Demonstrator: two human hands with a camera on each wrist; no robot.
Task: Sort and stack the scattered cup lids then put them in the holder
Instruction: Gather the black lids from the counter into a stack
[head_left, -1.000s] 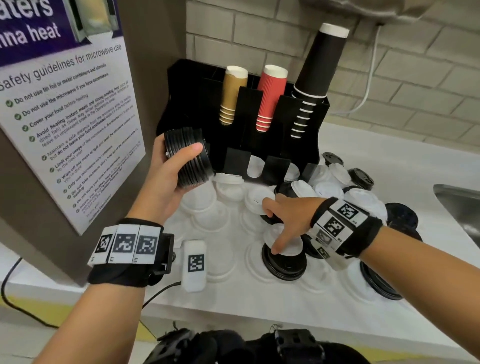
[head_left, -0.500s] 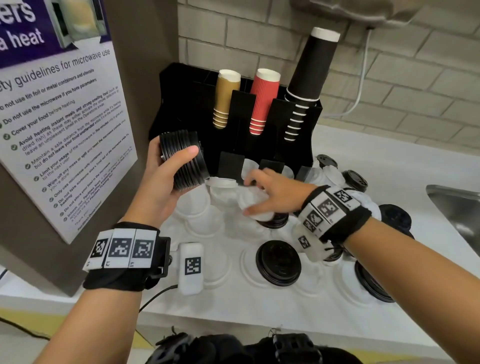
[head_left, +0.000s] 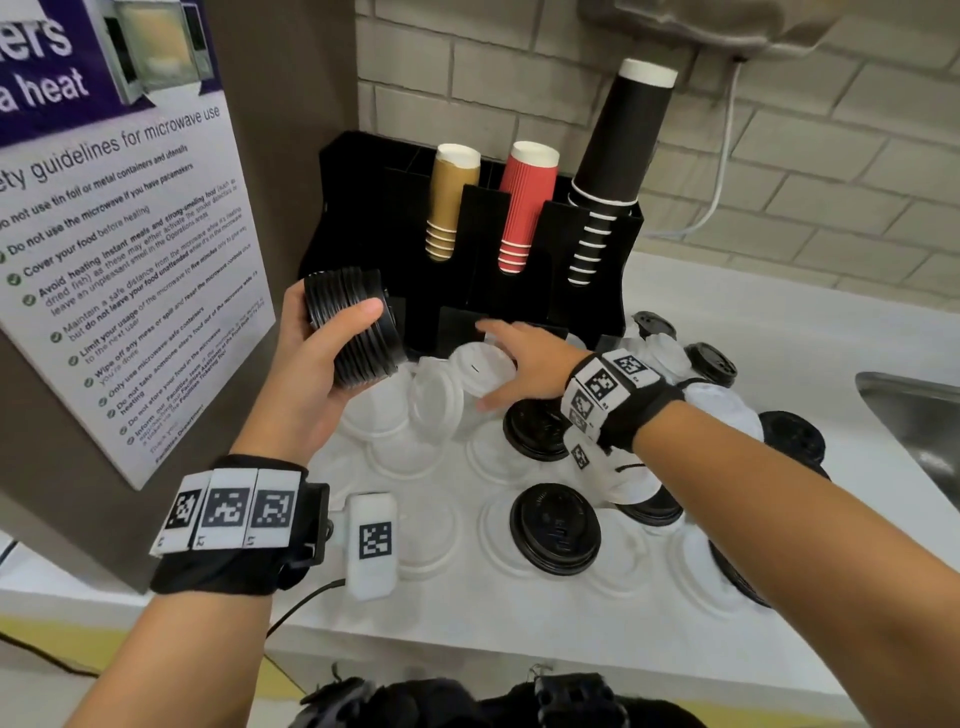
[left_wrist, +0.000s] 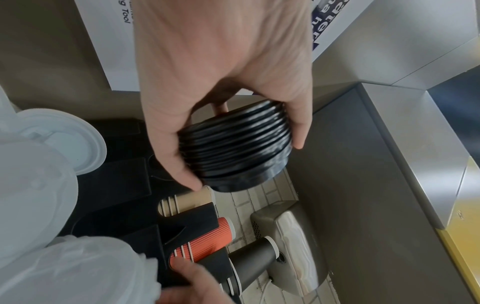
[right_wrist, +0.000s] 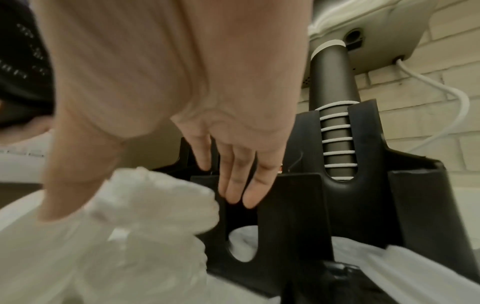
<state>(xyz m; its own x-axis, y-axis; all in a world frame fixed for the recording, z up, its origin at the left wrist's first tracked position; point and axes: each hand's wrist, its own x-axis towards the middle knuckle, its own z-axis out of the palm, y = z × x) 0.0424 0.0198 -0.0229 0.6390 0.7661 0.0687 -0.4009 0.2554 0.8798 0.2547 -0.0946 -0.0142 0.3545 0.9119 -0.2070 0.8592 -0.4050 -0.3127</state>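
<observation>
White counter runs along a pale brick wall; a steel sink is cut off at the right edge, and a microwave-safety poster hangs at left. A black holder at the back carries tan, red and black cup stacks. Loose white lids and black lids lie scattered across the counter before the holder.

Left hand is raised above the counter, fingers and thumb curled round a stack of black lids, just beside the holder's left front. Right hand reaches toward the holder's front slots with fingers straight; thumb and fingers bracket a white lid.

Right wrist view is motion-blurred; whether the lid is truly gripped cannot be told. Lids behind the right wrist are partly hidden.
</observation>
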